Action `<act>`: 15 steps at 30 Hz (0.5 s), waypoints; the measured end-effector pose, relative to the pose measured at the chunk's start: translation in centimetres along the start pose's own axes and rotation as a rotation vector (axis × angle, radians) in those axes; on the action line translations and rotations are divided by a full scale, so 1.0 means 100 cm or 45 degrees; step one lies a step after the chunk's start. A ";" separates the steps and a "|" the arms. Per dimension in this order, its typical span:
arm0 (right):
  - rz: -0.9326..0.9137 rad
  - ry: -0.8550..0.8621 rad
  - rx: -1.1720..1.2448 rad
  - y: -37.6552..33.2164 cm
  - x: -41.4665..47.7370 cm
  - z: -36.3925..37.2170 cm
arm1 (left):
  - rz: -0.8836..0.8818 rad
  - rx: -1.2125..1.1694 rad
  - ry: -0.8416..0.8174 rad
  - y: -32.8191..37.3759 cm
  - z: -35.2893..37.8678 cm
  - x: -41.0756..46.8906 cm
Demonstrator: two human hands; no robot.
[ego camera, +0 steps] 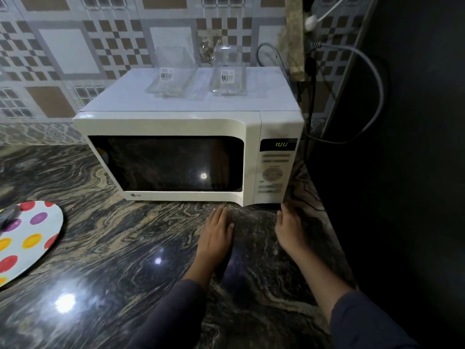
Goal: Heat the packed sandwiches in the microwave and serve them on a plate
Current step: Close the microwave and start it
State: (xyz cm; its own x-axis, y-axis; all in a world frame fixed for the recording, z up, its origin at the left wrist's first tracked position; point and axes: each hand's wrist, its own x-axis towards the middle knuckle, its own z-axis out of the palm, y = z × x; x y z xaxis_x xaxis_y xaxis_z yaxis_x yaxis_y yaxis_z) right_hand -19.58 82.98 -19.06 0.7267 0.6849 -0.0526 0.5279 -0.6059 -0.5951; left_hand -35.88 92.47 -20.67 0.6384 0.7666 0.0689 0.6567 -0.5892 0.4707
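A white microwave (176,127) stands on the dark marble counter (113,248) with its door closed and green digits lit on its display (281,144). The window is dark, so nothing inside shows. My left hand (217,234) rests flat on the counter just in front of the microwave, fingers apart, holding nothing. My right hand (292,226) lies palm down below the control panel, also empty. A white plate with coloured dots (27,240) sits at the left edge, partly cut off. No sandwiches are visible.
Two clear glass containers (173,74) (227,71) stand on top of the microwave. Cables (372,79) loop along the dark wall at the right. A tiled wall runs behind. A blurred grey object (8,214) lies on the plate's edge.
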 end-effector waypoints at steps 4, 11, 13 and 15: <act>-0.274 -0.093 -0.453 0.019 -0.019 0.031 | 0.007 0.231 -0.094 -0.019 0.015 -0.004; -0.291 -0.057 -0.572 0.022 -0.013 0.034 | 0.014 0.263 -0.077 -0.022 0.019 0.000; -0.288 -0.083 -0.607 0.023 -0.013 0.035 | 0.016 0.262 -0.074 -0.022 0.019 0.000; -0.286 -0.096 -0.618 0.023 -0.012 0.034 | 0.020 0.262 -0.072 -0.021 0.019 0.000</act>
State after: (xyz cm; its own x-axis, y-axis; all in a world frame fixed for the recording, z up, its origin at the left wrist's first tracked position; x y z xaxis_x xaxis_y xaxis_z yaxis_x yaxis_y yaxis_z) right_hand -20.76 82.12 -23.06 0.5485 0.8354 -0.0352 0.8220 -0.5465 -0.1603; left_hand -36.53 93.24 -23.34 0.6671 0.7446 0.0229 0.7107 -0.6453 0.2802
